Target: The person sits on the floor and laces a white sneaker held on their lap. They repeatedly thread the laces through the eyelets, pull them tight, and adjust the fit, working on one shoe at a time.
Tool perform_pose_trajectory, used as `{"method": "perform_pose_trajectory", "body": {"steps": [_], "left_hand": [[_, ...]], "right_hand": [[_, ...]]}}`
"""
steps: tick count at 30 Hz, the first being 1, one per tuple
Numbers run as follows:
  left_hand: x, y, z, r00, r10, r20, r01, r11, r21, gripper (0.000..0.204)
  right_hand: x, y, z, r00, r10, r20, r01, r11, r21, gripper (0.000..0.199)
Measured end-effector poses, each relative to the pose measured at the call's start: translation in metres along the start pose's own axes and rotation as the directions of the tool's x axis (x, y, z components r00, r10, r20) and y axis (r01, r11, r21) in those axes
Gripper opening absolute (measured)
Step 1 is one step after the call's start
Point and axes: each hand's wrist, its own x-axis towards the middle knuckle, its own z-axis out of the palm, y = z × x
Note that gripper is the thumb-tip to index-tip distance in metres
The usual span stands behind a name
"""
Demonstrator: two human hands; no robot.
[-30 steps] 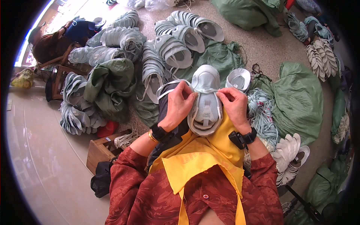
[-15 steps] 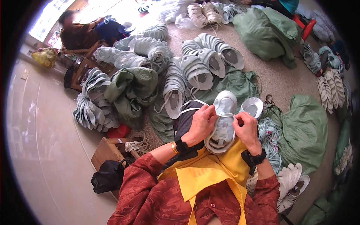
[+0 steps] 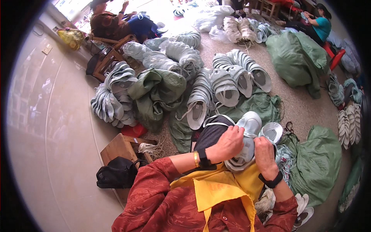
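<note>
A pale grey-white shoe upper (image 3: 250,123) lies over my lap, its toe pointing away from me. A white shoelace (image 3: 251,135) crosses its upper part. My left hand (image 3: 231,142) is at the shoe's left side, fingers pinched on a lace end. On the right side my right hand (image 3: 265,154) is closed on the other lace end, its fingertips partly hidden. Another white lace (image 3: 218,119) loops over my dark trouser knee, left of the shoe. Just beyond my right hand sits a second pale upper (image 3: 272,132), its opening facing me.
Stacked pale uppers (image 3: 199,110) stand ahead on green sheeting (image 3: 257,108). A green sack (image 3: 315,162) and tangled pale laces (image 3: 285,160) lie at right. A wooden stool (image 3: 123,146) with a black bag (image 3: 116,174) is at left. Two people sit farther off.
The view has shifted, so the surroundings appear lower and farther right. Both hands stay at the laced shoe; my right hand has turned so that its back shows more.
</note>
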Motion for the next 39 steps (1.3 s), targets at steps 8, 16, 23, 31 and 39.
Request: {"method": "perform_pose_trajectory", "body": {"steps": [8,16,23,31,39], "left_hand": [[-0.002,0.000,0.011,0.996,0.073,0.042,-0.080,0.974,0.212,0.016],[-0.004,-0.003,0.002,0.996,0.078,-0.045,-0.078,0.997,0.002,0.022],[-0.002,-0.008,0.007,0.994,0.021,-0.104,-0.033,0.993,-0.112,0.020],[-0.001,-0.014,0.013,0.975,-0.020,-0.221,-0.043,0.960,-0.275,0.018],[0.001,-0.004,-0.010,0.989,0.000,-0.146,-0.045,0.951,-0.306,0.016]], "right_hand": [[0.007,-0.005,-0.010,0.956,-0.096,-0.276,0.119,0.991,0.069,0.008],[0.011,-0.040,-0.007,0.982,0.012,-0.189,0.075,0.893,0.444,0.008],[0.022,-0.036,0.012,0.977,0.125,-0.173,-0.038,0.900,0.433,0.010],[0.023,-0.035,0.020,0.948,0.161,-0.275,-0.008,0.874,0.485,0.009],[0.011,-0.026,-0.005,0.970,0.155,-0.189,-0.043,0.870,0.490,0.009]]}}
